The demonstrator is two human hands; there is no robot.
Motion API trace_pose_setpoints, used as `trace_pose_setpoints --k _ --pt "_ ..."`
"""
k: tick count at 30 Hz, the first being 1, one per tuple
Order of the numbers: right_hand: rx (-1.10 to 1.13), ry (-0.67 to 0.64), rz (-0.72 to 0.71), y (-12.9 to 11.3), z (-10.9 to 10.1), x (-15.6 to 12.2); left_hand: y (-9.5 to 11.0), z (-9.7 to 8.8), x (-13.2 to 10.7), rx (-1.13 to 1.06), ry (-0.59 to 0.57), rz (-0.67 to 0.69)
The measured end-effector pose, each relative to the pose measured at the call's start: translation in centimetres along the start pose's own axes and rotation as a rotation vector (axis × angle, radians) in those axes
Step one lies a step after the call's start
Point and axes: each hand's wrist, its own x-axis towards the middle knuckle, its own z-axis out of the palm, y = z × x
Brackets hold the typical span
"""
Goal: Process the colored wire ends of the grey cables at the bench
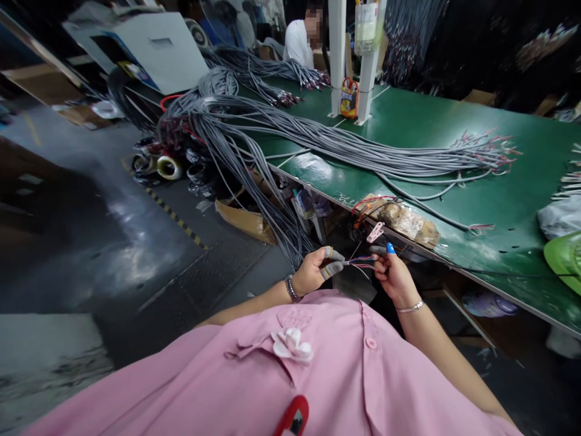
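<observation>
In the head view my left hand [314, 270], with grey covers on some fingers, pinches the end of a grey cable close to my body. Thin red, blue and white wires [361, 261] fan out of that cable end to the right. My right hand [391, 274], with a blue cover on one fingertip, closes on the tips of those wires. A pink clip [376, 232] is at the table edge just above my hands. Beside it lies a lumpy brown bundle wrapped in clear tape [406, 221].
A long bundle of grey cables [327, 136] lies across the green table [454, 121], part hanging over the edge. White posts [336, 60] stand on it. A grey-white machine [161, 51] is at the back left. A green object [565, 257] sits at right. Another person [297, 42] is behind.
</observation>
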Motion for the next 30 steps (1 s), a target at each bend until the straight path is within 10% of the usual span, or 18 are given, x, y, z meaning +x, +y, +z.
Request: trace_pose_setpoints --k 20,30 --pt "-0.152 -0.103 0.016 -1.9 1.3 0.7 0.6 1.4 3.4 0.094 -0.099 -0.008" --pt "-0.23 0.009 -0.251 -1.9 3.4 2.1 0.3 0.5 6.3 0.045 -0.115 -0.007"
